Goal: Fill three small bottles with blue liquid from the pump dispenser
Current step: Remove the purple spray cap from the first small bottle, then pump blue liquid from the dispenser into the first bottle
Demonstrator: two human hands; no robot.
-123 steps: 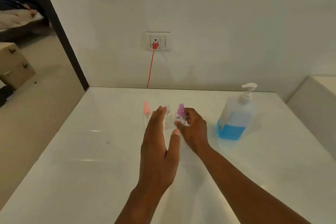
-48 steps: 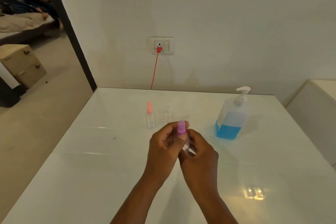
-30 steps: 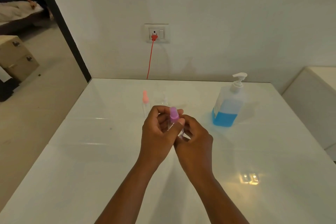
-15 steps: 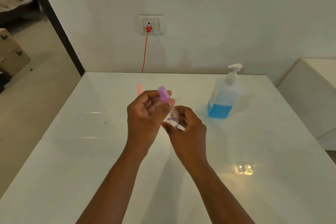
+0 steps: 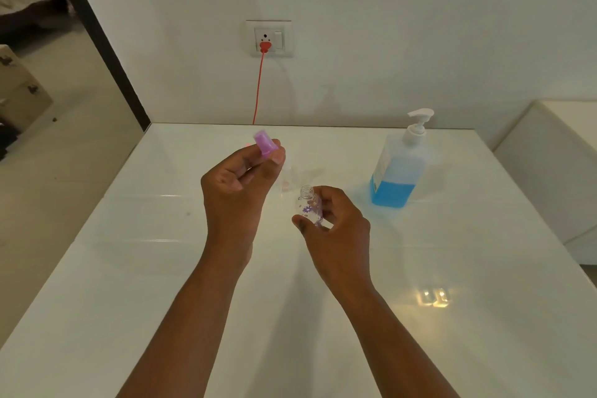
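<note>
My right hand [image 5: 336, 229] grips a small clear bottle [image 5: 308, 205] with purple flower print; its threaded neck is uncovered and points up. Up and to the left of it, my left hand [image 5: 237, 181] pinches the purple cap [image 5: 265, 141] between thumb and fingers. The pump dispenser [image 5: 400, 165] stands at the back right of the white table [image 5: 452, 252], with blue liquid in its lower third. Another small clear bottle [image 5: 287, 176] stands faintly visible behind my hands. The pink-capped bottle is mostly hidden behind my left hand.
A red cable [image 5: 258, 87] drops from a wall socket [image 5: 268, 38] down behind the table's far edge. A white cabinet [image 5: 555, 165] stands to the right of the table. Open floor lies to the left.
The purple cap came off the bottle. My left hand carried it up and to the left, while my right hand kept the bottle and moved slightly right and lower.
</note>
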